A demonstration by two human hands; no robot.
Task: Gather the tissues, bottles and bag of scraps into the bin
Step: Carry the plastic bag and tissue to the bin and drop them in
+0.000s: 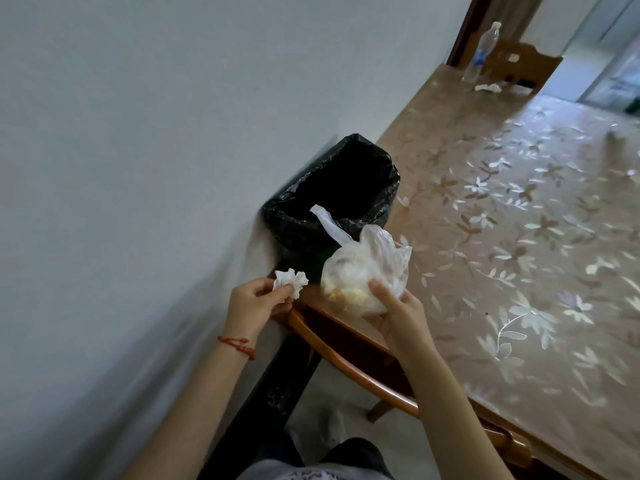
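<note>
A bin (294, 223) lined with a black bag stands on the table corner beside the wall, its mouth open and dark inside. My left hand (254, 303) pinches a crumpled white tissue (291, 280) just in front of the bin. My right hand (394, 311) grips a clear plastic bag of scraps (363, 268) from below; the bag's knotted handles stick up against the bin's rim. At the table's far end stands a clear plastic bottle (483, 51) with a blue label, and another crumpled tissue (488, 87) lies next to it.
The table (519, 220) wears a shiny brown cloth with pale flowers. A grey wall runs close along the left. A wooden chair (519, 65) stands at the far end. Below me are a wooden chair back (349, 362) and my legs.
</note>
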